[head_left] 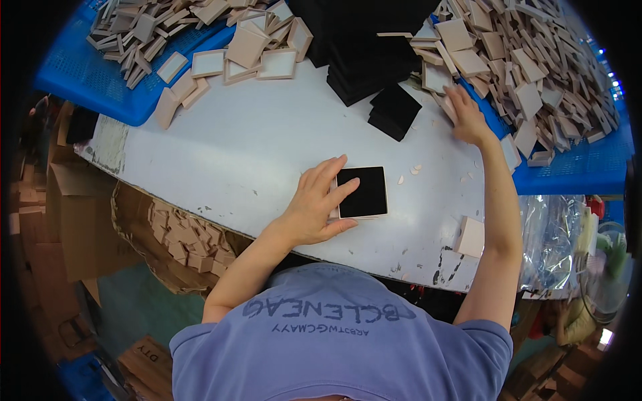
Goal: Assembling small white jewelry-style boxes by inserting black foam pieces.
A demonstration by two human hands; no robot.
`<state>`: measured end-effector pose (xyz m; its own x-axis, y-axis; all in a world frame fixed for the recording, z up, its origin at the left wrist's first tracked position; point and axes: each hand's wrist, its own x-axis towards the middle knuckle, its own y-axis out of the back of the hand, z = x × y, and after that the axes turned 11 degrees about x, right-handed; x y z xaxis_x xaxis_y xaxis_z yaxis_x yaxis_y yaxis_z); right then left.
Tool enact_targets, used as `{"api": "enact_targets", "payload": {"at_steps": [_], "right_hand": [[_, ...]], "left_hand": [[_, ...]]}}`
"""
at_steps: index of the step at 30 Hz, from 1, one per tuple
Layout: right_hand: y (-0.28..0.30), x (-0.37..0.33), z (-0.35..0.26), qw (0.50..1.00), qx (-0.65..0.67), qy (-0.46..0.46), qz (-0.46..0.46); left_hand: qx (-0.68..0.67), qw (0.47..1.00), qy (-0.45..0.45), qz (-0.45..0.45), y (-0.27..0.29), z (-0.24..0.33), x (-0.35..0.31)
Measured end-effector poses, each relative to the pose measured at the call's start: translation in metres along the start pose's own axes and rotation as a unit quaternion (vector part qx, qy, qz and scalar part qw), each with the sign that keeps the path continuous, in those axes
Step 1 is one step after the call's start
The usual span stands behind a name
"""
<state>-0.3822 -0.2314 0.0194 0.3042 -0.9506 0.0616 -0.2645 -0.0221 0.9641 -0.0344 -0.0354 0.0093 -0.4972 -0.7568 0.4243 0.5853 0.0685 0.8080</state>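
My left hand (317, 204) is on a small shallow box (343, 215) with a black insert (366, 192) covering its inside. One fingertip lies on the insert, the thumb is at the near edge, and the other fingers are along the left side. Farther off to the right, my right hand (468, 117) is closed around a pale shallow box (446, 107) at the edge of a heap; the thumb is mostly hidden. Between the hands and the back lies a small stack of black pads (395, 111), with taller black stacks (371, 63) behind it.
Blue crates (137, 110) (568, 175) at back left and right hold heaps of pale boxes. More boxes (261, 57) lie on the white table (221, 147), and one box (470, 236) is near its front edge. A carton (127, 217) of pale pieces stands below left.
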Motion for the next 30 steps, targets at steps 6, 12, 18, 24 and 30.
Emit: {"api": "enact_targets", "payload": {"at_steps": [6, 12, 18, 24, 30], "right_hand": [[0.032, -0.005, -0.047, 0.977, -0.025, -0.089, -0.192], [0.022, -0.039, -0.077, 0.997, 0.029, -0.065, -0.013], [0.011, -0.071, -0.073, 0.972, 0.05, -0.142, -0.179], [0.011, -0.1, -0.079, 0.968, 0.113, 0.133, -0.181], [-0.005, -0.105, -0.105, 0.946, 0.31, 0.097, 0.011]], "left_hand": [[-0.03, 0.999, 0.025, -0.012, -0.003, 0.004, -0.006], [0.048, 0.995, 0.02, -0.085, 0.006, 0.016, 0.006], [0.061, 0.994, 0.006, -0.096, 0.002, 0.017, 0.003], [0.085, 0.995, -0.004, -0.06, -0.002, 0.012, -0.002], [-0.039, 0.998, 0.024, 0.037, -0.007, 0.002, -0.009]]}}
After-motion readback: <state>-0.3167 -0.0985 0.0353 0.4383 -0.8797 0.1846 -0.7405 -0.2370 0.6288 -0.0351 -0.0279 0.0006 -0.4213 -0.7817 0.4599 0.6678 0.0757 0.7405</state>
